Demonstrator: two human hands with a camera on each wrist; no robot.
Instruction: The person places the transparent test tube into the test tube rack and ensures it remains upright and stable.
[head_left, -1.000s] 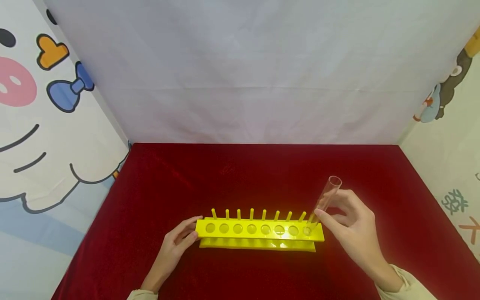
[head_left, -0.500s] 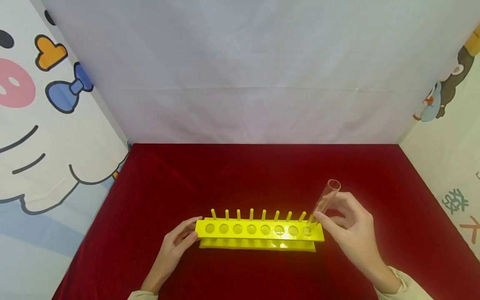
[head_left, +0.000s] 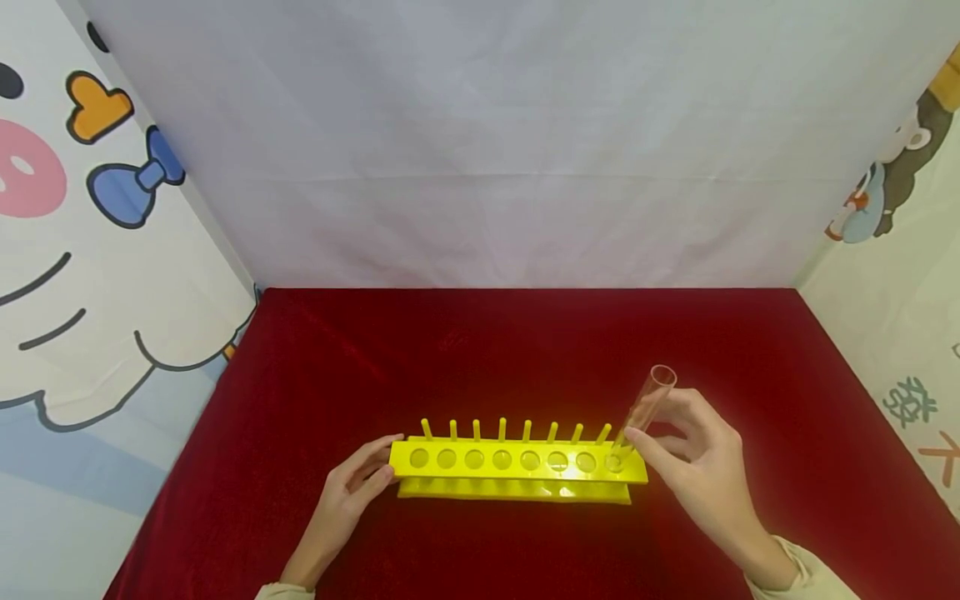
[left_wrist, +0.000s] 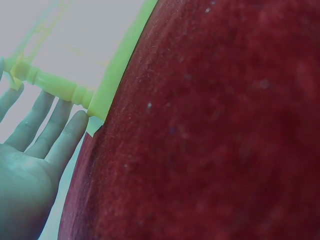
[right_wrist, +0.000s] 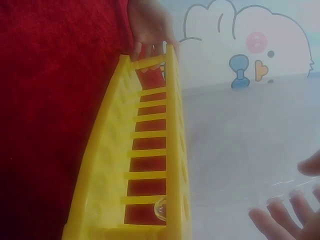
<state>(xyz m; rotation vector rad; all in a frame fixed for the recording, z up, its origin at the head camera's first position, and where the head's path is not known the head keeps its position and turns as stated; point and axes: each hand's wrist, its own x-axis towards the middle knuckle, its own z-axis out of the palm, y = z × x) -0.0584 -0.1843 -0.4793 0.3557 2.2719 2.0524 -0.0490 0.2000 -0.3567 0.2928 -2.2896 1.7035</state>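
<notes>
Over on the left, the person's left hand (head_left: 352,483) lies on the red velvet cloth (head_left: 525,350) with its fingers straight and relaxed, the fingertips (left_wrist: 80,117) resting against the near end of the yellow test-tube rack (head_left: 517,471). It curls round nothing; it only braces the rack endways. From that hand the rack runs off across the cloth: a row of round holes along its top plate, a row of short drying pegs (head_left: 502,428) on the far side, and every hole empty but the last.

At that last hole, the one farthest from the bracing hand, the right hand (head_left: 701,467) pinches a clear glass test tube (head_left: 643,408) between thumb and fingers, a little above the rack's top plate. The tube leans, its open mouth tipped up and away beyond the fingers, while its rounded bottom has gone through the top hole; in the right wrist view the bottom (right_wrist: 161,207) shows between the rack's two plates.

The lean looks like the danger to me. Pushed down at this angle, the glass could bind on the hole's edge or miss the seat below, and the light rack might tip or skid, since the left hand merely presses it. Glass is slick too: a loosened pinch could drop the tube hard onto the lower plate.
</notes>
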